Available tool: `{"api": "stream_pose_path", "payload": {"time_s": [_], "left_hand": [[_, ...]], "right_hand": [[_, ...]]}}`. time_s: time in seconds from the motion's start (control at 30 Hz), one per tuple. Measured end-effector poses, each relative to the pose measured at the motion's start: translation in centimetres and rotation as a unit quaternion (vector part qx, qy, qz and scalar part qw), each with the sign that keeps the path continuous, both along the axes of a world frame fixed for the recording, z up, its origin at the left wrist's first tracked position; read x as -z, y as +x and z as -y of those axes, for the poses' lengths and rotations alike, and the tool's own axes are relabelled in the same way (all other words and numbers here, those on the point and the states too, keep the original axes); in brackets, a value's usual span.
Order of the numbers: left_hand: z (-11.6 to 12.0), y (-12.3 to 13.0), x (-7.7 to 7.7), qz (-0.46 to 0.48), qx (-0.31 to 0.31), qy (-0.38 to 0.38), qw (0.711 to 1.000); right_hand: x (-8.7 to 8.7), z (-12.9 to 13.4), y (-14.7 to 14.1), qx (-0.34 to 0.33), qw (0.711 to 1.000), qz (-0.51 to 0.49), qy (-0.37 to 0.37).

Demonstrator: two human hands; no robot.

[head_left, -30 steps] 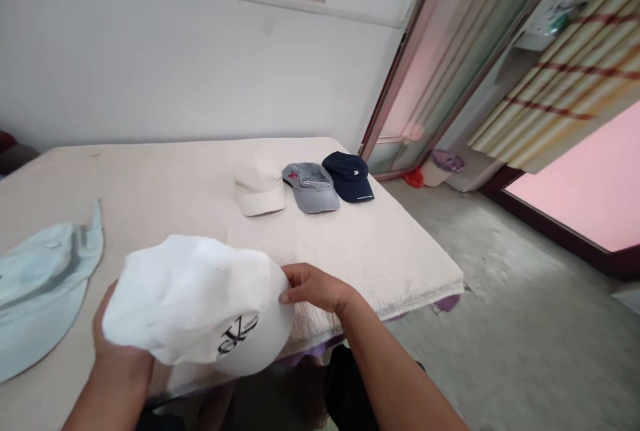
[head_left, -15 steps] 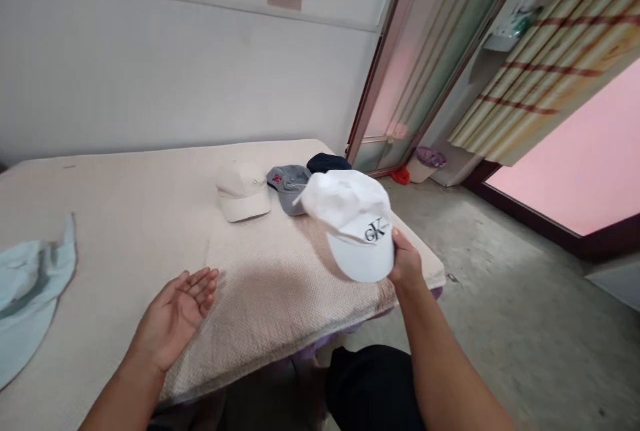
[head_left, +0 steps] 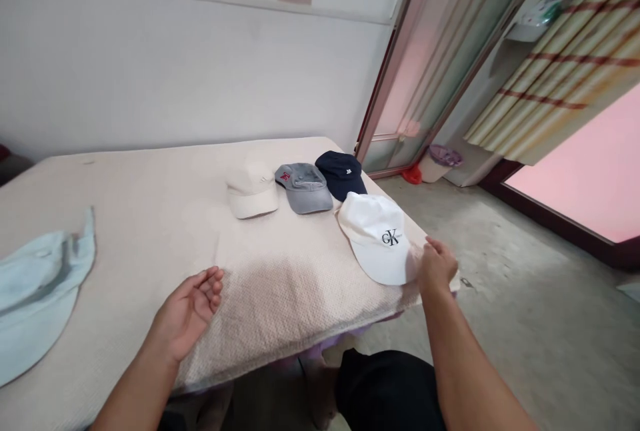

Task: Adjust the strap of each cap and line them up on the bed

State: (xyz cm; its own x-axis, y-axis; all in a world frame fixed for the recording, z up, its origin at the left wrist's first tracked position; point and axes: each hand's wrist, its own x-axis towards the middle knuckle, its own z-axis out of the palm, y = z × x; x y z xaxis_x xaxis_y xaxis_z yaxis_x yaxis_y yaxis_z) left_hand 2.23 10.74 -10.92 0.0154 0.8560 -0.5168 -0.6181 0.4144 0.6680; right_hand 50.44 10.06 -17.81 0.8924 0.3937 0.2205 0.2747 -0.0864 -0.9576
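Observation:
A white baseball cap [head_left: 373, 221] with a black "CK"-like logo rests on the beige-covered surface [head_left: 175, 218], brim toward me. My right hand [head_left: 437, 263] is at the brim's right edge, its fingers curled in and its thumb off the brim; any contact is hard to make out. Behind that cap are a navy cap [head_left: 343, 174] and a grey cap [head_left: 305, 188] with a red emblem. A cream cap [head_left: 251, 191] stands left of the grey one. My left hand [head_left: 187, 311] hovers palm up over the near edge, loosely open and holding nothing.
A pale blue cap [head_left: 37, 304] lies at far left, cut off by the frame. White panelling [head_left: 200, 71] rises behind the surface. On the floor at right stand a waste bin [head_left: 437, 163] and a red bag [head_left: 412, 174], near a patterned curtain [head_left: 560, 78].
The white cap has come down onto the surface, slightly right. My right hand has shifted outward along its brim, and the navy cap shows more. My left hand's fingers curl slightly more.

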Motion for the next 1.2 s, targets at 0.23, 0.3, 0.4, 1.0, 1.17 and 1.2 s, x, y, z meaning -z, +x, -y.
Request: {"api": "stream_pose_path", "payload": {"time_s": [0.23, 0.3, 0.4, 1.0, 1.17, 1.2], "left_hand": [[0.9, -1.7, -0.3, 0.023, -0.111, 0.017, 0.993], [1.6, -2.5, -0.7, 0.014, -0.157, 0.030, 0.987], [2.5, -4.5, -1.3, -0.016, -0.210, 0.051, 0.976], [8.4, -24.5, 1.1, -0.041, -0.401, -0.078, 0.912], [6.4, -21.1, 0.3, 0.008, -0.367, 0.002, 0.930], [6.4, -20.1, -0.2, 0.017, -0.358, 0.019, 0.933]], "right_hand": [[-4.6, -1.2, -10.3, -0.136, 0.985, 0.087, 0.068], [-5.7, -1.4, -15.1, -0.236, 0.965, 0.101, 0.046], [-6.7, -1.2, -21.9, -0.379, 0.919, 0.109, 0.024], [-5.5, 0.0, -36.7, -0.666, 0.724, 0.181, -0.022], [-5.2, -0.3, -38.1, -0.692, 0.713, 0.074, -0.084], [-5.3, -0.4, -38.4, -0.696, 0.710, 0.026, -0.105]]}}
